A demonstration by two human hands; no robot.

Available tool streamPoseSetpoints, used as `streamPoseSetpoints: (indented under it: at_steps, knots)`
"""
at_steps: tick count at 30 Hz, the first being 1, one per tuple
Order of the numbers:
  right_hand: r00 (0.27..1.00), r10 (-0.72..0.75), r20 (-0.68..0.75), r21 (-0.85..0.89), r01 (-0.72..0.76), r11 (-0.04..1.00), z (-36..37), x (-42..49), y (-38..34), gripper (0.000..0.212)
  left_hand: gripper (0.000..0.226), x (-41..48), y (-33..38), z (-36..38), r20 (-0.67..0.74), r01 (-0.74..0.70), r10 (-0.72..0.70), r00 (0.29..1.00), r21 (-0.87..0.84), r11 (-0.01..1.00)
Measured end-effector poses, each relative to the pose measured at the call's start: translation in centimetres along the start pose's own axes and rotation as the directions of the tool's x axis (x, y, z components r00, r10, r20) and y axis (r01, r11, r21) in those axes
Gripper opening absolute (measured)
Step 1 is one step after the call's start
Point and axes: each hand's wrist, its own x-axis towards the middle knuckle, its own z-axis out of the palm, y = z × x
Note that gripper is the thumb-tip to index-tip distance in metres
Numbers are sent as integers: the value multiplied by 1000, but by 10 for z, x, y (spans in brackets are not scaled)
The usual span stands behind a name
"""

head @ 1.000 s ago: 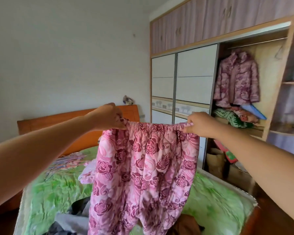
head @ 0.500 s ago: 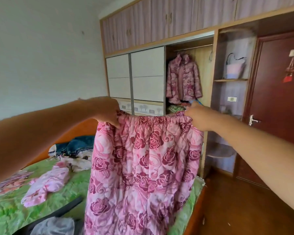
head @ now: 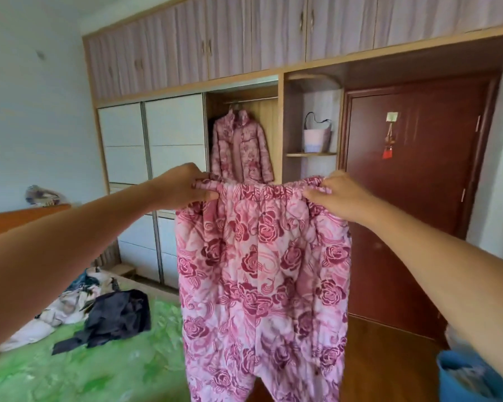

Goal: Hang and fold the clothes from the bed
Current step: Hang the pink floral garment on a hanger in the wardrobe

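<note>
Pink quilted trousers with a dark rose print [head: 262,271] hang full length in front of me, held up by the elastic waistband. My left hand [head: 180,185] grips the waistband's left end and my right hand [head: 339,195] grips its right end. A matching pink rose jacket [head: 240,149] hangs on the rail in the open wardrobe bay behind. On the green bedspread [head: 84,369] at the lower left lie a dark garment [head: 114,317] and pale crumpled clothes [head: 67,306].
The wardrobe [head: 151,158] has white sliding doors on the left and shelves holding a pale bag [head: 317,134]. A dark red door [head: 413,184] stands at the right. A blue container [head: 471,378] sits at the lower right over wooden floor.
My view has swung right, from the bed towards the wardrobe and door. Both hands still hold the trousers by the waistband, now stretched wider and facing the open wardrobe bay.
</note>
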Motion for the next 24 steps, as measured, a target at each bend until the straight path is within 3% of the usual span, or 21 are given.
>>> streamPoseSetpoints:
  at_steps: [4, 9, 10, 14, 20, 24]
  knots:
    - [999, -17, -32, -123, 13, 992, -6, 12, 72, 53, 55, 50, 15, 46, 34, -13, 15, 999, -56, 998]
    - [1000, 3, -31, -177, -9, 984, -1, 35, 147, 44, 113, 112, 12, 100, 17, -27, 28, 999, -91, 996]
    - [999, 19, -28, -197, -24, 980, 3, 43, 161, 44, 115, 125, 10, 112, 6, -29, 30, 1000, -128, 991]
    - [998, 44, -33, -239, -51, 970, 34, 96, 218, 48, 62, 195, -1, 165, 6, -16, 18, 1000, -235, 972]
    - [984, 144, -103, -195, -162, 967, 86, 193, 276, 40, 47, 313, -42, 229, -26, -4, -8, 1000, -426, 905]
    - [985, 150, -85, -163, -162, 973, 130, 259, 305, 42, 36, 385, -72, 262, -4, 24, -29, 1000, -443, 896]
